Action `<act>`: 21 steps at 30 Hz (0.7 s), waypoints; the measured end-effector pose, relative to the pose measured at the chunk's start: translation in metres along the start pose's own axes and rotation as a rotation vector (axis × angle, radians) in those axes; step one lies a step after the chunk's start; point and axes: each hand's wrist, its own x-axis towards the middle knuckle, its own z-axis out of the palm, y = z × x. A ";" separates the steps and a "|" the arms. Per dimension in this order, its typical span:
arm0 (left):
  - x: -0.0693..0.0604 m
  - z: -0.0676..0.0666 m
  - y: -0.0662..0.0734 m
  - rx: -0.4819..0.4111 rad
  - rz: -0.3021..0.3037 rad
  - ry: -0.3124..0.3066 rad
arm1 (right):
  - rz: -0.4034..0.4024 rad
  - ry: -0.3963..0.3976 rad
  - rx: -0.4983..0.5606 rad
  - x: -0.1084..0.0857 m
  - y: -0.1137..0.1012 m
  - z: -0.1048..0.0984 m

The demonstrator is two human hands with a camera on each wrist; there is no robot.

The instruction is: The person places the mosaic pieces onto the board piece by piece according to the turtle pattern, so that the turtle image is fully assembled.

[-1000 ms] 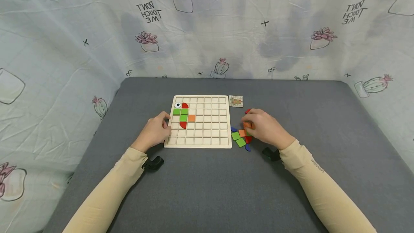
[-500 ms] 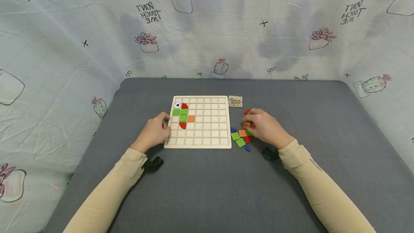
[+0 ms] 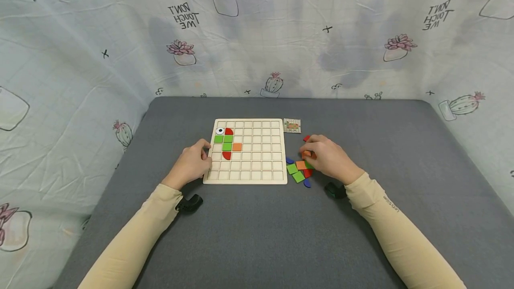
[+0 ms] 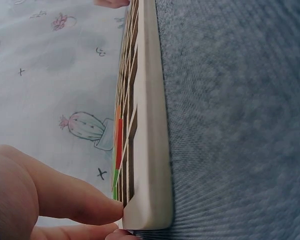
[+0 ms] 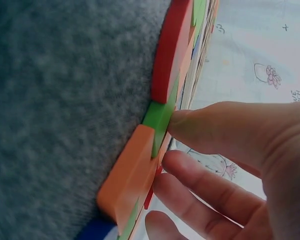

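Note:
The pale wooden grid board (image 3: 257,165) lies flat on the grey table. Along its left side my left hand (image 3: 188,164) grips the edge; the left wrist view has the thumb (image 4: 97,207) on the board's corner. Set in the board's upper left are an eye tile (image 3: 220,131), several green squares (image 3: 227,146), an orange square (image 3: 237,146) and two red rounded pieces. My right hand (image 3: 329,157) is over the loose pile right of the board. Close up, its thumb touches a green tile (image 5: 157,119), fingertips apart from the thumb, near an orange tile (image 5: 130,170).
A small picture card (image 3: 292,125) lies against the board's upper right corner. Loose green squares (image 3: 298,176), red pieces (image 3: 308,173) and blue rounded pieces (image 3: 307,183) are scattered by the right edge. Behind the table (image 3: 257,235) hangs a printed cloth (image 3: 257,35).
Both hands stay in nearly the same place; the right fingers shift only slightly over the loose pieces. The pieces on the board look the same.

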 end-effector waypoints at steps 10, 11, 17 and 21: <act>0.001 0.000 -0.001 -0.002 -0.001 0.001 | -0.006 -0.026 -0.007 0.001 0.001 0.000; 0.001 0.000 -0.001 -0.002 -0.001 0.000 | -0.006 -0.029 -0.008 0.000 0.001 0.000; 0.001 0.000 0.000 0.001 -0.003 -0.001 | -0.013 -0.037 0.009 0.000 0.000 0.000; 0.001 0.000 0.000 0.008 -0.002 -0.001 | -0.038 -0.034 0.021 0.001 0.000 0.000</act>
